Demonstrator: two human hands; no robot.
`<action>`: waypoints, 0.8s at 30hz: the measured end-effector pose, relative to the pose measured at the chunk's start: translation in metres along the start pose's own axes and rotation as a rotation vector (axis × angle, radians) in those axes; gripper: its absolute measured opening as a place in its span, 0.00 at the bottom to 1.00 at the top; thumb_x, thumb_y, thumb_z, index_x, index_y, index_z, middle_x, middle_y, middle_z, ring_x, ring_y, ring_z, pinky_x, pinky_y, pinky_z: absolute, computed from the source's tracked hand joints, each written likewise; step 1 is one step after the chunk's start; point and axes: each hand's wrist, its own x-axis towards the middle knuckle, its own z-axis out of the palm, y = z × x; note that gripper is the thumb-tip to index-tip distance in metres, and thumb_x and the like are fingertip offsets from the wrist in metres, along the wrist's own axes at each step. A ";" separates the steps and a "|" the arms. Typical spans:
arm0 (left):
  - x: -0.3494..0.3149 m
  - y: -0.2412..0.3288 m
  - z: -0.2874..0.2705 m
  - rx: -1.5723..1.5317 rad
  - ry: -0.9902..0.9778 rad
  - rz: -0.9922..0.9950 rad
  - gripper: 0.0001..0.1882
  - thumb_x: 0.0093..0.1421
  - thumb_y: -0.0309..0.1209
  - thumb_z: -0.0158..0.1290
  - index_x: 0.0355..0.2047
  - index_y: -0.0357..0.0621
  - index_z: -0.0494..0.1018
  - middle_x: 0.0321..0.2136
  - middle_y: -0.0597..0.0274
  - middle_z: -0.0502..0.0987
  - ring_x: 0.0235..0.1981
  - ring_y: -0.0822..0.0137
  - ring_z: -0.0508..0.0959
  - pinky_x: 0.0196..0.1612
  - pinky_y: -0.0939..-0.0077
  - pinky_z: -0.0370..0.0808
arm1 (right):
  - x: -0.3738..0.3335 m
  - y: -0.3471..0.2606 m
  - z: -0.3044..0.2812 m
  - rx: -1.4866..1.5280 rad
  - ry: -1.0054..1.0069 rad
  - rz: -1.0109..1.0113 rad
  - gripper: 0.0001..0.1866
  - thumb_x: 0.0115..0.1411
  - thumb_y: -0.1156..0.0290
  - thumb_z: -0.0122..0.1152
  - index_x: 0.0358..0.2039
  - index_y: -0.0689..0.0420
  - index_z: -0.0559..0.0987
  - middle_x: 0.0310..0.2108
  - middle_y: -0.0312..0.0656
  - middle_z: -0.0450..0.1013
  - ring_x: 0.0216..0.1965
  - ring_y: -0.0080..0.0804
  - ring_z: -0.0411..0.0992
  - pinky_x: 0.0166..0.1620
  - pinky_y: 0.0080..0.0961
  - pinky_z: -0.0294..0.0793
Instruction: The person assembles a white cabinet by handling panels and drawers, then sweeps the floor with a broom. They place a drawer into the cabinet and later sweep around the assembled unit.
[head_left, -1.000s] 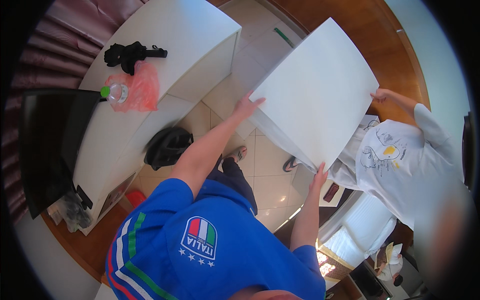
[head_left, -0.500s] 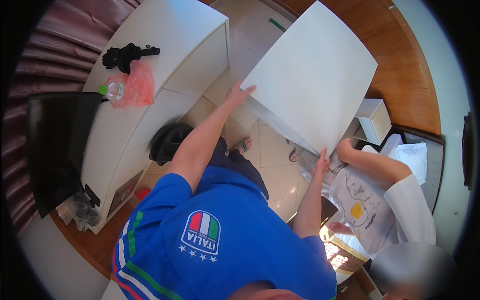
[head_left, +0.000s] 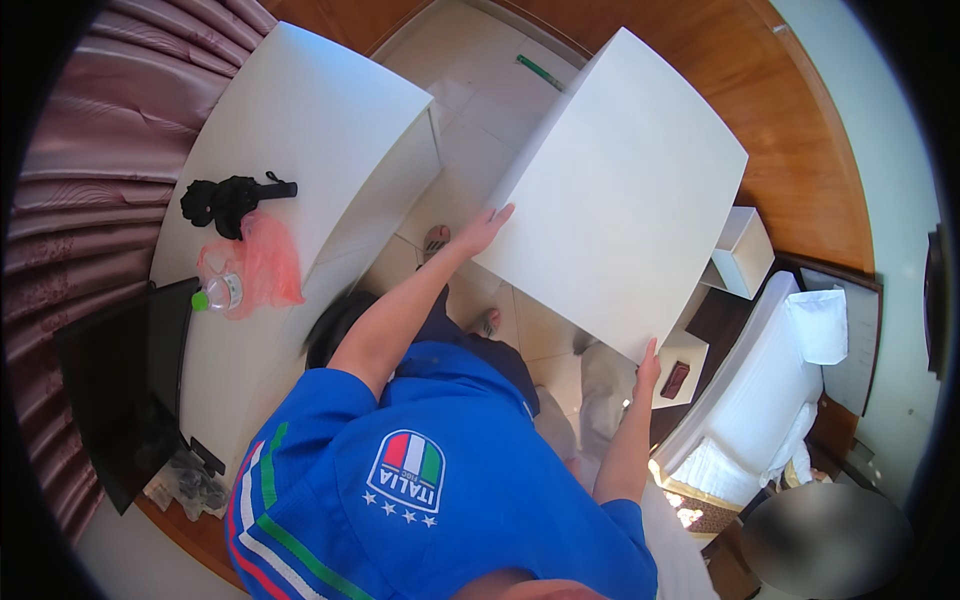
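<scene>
A large white cabinet with a flat, pale top stands ahead of me, slightly to the right. At its near left corner is my left hand, closed around the edge with the thumb and fingertips showing. My right hand grips the near right corner, its thumb pointing up; the cabinet hides part of its fingers. Both arms reach forward, the left one straighter.
On the left, a long white cabinet bears a black strap-like bundle, a pink plastic bag, a bottle and a dark screen. A bed lies right. Another person's pale trousers show close by.
The other person's hand has left the cabinet's near right corner, and that person has moved in behind my right arm. My hands stay on the corners; the bed now shows more.
</scene>
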 end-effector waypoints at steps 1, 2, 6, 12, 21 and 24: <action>-0.005 0.015 0.000 -0.096 -0.101 -0.030 0.52 0.66 0.68 0.43 0.67 0.26 0.59 0.65 0.39 0.66 0.67 0.51 0.65 0.69 0.65 0.59 | -0.002 -0.003 -0.004 -0.009 -0.023 0.056 0.48 0.64 0.31 0.52 0.61 0.69 0.72 0.62 0.53 0.70 0.62 0.44 0.68 0.64 0.36 0.64; -0.008 0.026 -0.005 -0.187 -0.184 -0.051 0.56 0.64 0.70 0.44 0.68 0.24 0.55 0.68 0.34 0.61 0.70 0.48 0.62 0.71 0.63 0.56 | -0.006 -0.014 -0.003 -0.009 -0.060 0.100 0.49 0.64 0.30 0.50 0.61 0.68 0.73 0.60 0.51 0.72 0.60 0.42 0.69 0.62 0.35 0.66; -0.009 0.009 0.010 -0.029 0.069 -0.066 0.51 0.66 0.68 0.43 0.68 0.29 0.59 0.66 0.39 0.65 0.68 0.50 0.65 0.69 0.64 0.59 | 0.007 -0.036 -0.007 -0.001 -0.121 -0.028 0.52 0.64 0.27 0.45 0.64 0.67 0.70 0.63 0.50 0.69 0.63 0.40 0.67 0.65 0.37 0.63; -0.044 0.044 0.004 0.258 0.214 -0.178 0.42 0.66 0.66 0.45 0.63 0.40 0.71 0.55 0.43 0.78 0.59 0.51 0.76 0.62 0.64 0.68 | 0.028 -0.060 0.006 0.116 -0.292 0.000 0.53 0.65 0.27 0.44 0.72 0.64 0.58 0.71 0.50 0.59 0.70 0.41 0.58 0.71 0.36 0.56; -0.075 0.028 0.038 -0.071 0.678 -0.117 0.35 0.61 0.63 0.56 0.52 0.45 0.82 0.47 0.52 0.84 0.52 0.59 0.82 0.56 0.69 0.73 | 0.028 -0.058 0.004 0.581 -0.689 0.031 0.47 0.68 0.31 0.43 0.72 0.59 0.58 0.72 0.45 0.58 0.71 0.43 0.58 0.71 0.40 0.57; -0.071 -0.003 0.043 -0.209 0.779 -0.068 0.36 0.59 0.62 0.60 0.52 0.42 0.81 0.47 0.52 0.84 0.51 0.63 0.81 0.56 0.72 0.73 | 0.051 -0.037 0.005 0.689 -0.738 -0.013 0.47 0.69 0.33 0.44 0.73 0.58 0.56 0.71 0.46 0.58 0.71 0.44 0.57 0.71 0.40 0.55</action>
